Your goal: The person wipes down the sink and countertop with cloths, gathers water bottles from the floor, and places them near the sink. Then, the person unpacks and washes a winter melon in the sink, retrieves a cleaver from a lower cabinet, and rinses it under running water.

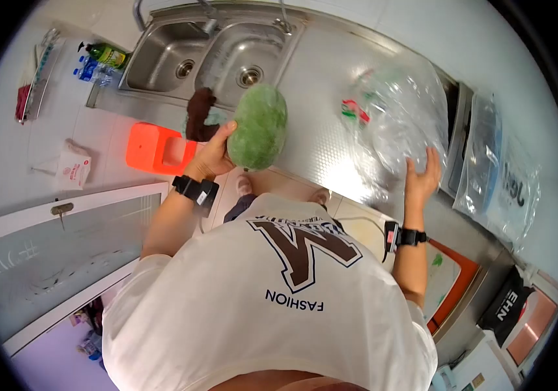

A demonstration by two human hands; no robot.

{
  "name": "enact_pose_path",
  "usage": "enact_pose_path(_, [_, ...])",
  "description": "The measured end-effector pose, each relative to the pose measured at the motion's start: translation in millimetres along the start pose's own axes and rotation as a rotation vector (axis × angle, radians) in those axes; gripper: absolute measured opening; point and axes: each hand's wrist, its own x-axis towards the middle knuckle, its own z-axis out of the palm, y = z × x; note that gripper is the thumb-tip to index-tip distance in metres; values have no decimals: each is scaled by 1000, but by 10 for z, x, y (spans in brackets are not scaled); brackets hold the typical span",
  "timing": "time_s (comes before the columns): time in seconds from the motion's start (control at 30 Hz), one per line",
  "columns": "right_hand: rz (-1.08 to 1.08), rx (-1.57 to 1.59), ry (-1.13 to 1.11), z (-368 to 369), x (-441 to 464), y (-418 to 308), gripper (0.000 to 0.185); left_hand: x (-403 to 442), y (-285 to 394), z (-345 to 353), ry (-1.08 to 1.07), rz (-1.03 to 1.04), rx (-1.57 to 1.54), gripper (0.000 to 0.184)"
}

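Observation:
My left hand [217,155] grips a large oval green winter melon [257,127] from its left side, the thumb lying on the skin. The melon is in front of me, near the front edge of the sink counter. Over on the right, my right hand [424,174] is raised with its fingers apart and nothing in it. Just beyond its fingertips a big clear plastic bag [404,104] with red and green marks lies on the steel counter [315,124]. Whether the fingers touch the bag, I cannot tell.
A double steel sink [243,58] with a faucet is at the back. Brown cloth [199,114] hangs at its front edge, above an orange stool [145,148]. Bottles [106,55] stand left of the sink. More plastic packaging [497,176] is on the right.

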Motion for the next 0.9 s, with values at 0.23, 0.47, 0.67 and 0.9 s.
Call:
enact_pose_path(0.23, [-114,-88,165,36,-354,-1070,43,-470,474,-574,44,113,-97,65])
enact_pose_path(0.47, [102,140,-89,765,-881,-2263,41,-728,996,-1594,-51,140,-287,57])
enact_pose_path(0.67, [262,409,-286,858,-1000,-3005,37,-609,1431,-2013,-89,139,-361,56])
enact_pose_path(0.9, [459,660,-516,1014,-422,-3203,39,-380,1857,-2104,81,146,-430,58])
